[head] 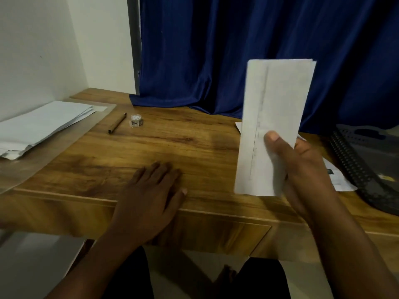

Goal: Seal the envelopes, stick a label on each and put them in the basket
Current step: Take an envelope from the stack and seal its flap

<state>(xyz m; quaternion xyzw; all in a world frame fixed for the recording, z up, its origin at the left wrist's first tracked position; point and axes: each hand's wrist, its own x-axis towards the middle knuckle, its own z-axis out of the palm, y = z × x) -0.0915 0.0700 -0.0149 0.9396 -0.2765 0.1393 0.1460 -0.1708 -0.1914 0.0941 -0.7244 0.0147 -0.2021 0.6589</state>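
My right hand (302, 169) holds a white envelope (276, 108) upright above the right side of the wooden table, thumb pressed on its front near the lower end. My left hand (153, 195) lies flat, palm down with fingers apart, on the table's front edge, holding nothing. A stack of white envelopes (41, 126) lies at the far left. The dark perforated basket (367, 152) sits at the right edge. A white sheet (339, 175), perhaps labels, lies under my right hand beside the basket.
A brown pen (117, 125) and a small clear jar (136, 122) lie on the wooden table (172, 143) at the back left. A blue curtain (216, 50) hangs behind the table. A white wall stands at the left.
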